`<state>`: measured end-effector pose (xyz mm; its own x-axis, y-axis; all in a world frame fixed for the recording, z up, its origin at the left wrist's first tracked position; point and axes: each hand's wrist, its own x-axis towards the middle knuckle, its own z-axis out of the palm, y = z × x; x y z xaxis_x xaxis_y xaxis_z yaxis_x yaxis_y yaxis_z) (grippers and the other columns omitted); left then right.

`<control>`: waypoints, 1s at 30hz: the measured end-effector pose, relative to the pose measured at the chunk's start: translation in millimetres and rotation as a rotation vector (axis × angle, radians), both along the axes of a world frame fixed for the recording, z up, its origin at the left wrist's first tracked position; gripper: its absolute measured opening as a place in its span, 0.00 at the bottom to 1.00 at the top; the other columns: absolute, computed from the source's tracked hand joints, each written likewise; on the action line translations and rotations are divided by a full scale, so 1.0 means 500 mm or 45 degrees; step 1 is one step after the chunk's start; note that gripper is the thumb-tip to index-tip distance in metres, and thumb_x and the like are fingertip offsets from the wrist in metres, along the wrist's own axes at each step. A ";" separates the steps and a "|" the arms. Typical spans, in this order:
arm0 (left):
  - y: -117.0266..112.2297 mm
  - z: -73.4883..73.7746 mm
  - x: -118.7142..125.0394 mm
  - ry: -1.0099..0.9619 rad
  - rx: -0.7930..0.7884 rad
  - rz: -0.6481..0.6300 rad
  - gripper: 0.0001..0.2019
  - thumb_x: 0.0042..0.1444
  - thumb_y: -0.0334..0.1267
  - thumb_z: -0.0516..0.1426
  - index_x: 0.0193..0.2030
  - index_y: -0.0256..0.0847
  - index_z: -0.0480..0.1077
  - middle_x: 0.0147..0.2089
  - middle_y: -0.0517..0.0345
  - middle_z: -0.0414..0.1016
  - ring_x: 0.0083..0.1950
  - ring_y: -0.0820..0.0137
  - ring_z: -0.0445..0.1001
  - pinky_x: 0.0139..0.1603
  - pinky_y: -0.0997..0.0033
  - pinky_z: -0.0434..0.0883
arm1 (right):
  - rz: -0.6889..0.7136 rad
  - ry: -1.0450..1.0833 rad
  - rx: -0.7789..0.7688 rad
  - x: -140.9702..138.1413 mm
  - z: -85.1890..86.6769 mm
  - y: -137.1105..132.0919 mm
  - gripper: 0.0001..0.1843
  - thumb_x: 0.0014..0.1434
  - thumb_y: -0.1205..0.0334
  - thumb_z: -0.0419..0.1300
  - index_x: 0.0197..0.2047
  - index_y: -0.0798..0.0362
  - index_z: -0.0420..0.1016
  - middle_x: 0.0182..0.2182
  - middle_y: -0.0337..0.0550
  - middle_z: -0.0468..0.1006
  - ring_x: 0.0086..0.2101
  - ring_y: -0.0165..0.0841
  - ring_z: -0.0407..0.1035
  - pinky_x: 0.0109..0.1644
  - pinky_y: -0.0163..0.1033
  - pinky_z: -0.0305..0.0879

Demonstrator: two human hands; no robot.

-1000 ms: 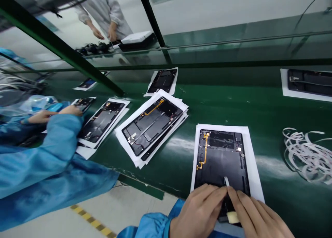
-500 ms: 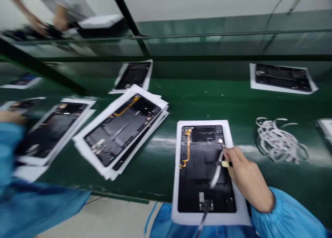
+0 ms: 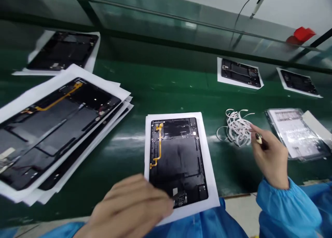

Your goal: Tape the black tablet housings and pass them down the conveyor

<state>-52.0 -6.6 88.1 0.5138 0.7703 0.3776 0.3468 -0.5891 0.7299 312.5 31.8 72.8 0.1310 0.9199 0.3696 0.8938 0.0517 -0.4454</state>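
Note:
A black tablet housing (image 3: 178, 162) with an orange flex cable (image 3: 160, 144) lies on a white sheet (image 3: 211, 177) in front of me. Over its lower left edge is my left hand (image 3: 132, 205), blurred, its fingers pressed together by a small circuit board (image 3: 181, 199); what they hold, if anything, is hidden. My right hand (image 3: 271, 153) is closed at the right side of a tangled heap of thin white strips (image 3: 238, 127), its fingertips touching them. A slim tool with a black and pale yellow end (image 3: 258, 138) sticks out of that hand.
A stack of housings on white sheets (image 3: 59, 124) lies at left, another housing (image 3: 64, 51) behind it. Two more (image 3: 241, 72) (image 3: 299, 82) lie at the back right. A clear plastic tray (image 3: 295, 134) stands right. Above hangs a pen-like tool (image 3: 259, 3) on a cord.
The view has swung right. My right hand has moved from the housing to the heap of strips; the strip it held over the housing no longer shows there. My left hand has come to the housing.

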 end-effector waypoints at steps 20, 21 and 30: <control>0.011 -0.100 0.040 -0.213 -0.174 0.708 0.24 0.66 0.42 0.56 0.67 0.47 0.58 0.57 0.51 0.68 0.57 0.64 0.70 0.56 0.63 0.71 | 0.955 0.737 -0.651 -0.256 0.018 0.065 0.07 0.58 0.73 0.60 0.36 0.52 0.76 0.31 0.37 0.75 0.30 0.27 0.69 0.30 0.31 0.63; -0.015 -0.104 0.037 -0.111 -0.123 0.683 0.21 0.66 0.40 0.55 0.65 0.47 0.62 0.56 0.51 0.68 0.57 0.63 0.69 0.56 0.63 0.70 | 0.947 0.745 -0.640 -0.256 0.015 0.066 0.07 0.57 0.73 0.60 0.35 0.52 0.75 0.31 0.37 0.75 0.30 0.27 0.69 0.31 0.32 0.63; -0.133 -0.144 0.081 0.610 0.155 0.312 0.21 0.59 0.57 0.57 0.57 0.56 0.73 0.60 0.55 0.71 0.62 0.59 0.62 0.67 0.60 0.52 | 0.918 0.597 -0.610 -0.247 -0.031 0.076 0.05 0.63 0.69 0.55 0.37 0.52 0.70 0.33 0.38 0.72 0.30 0.27 0.65 0.31 0.32 0.60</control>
<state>-11.3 -72.9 16.1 0.4615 0.8542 0.2394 0.7608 -0.5199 0.3884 188.7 69.9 57.2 -0.4822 0.8760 -0.0095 0.4465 0.2364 -0.8630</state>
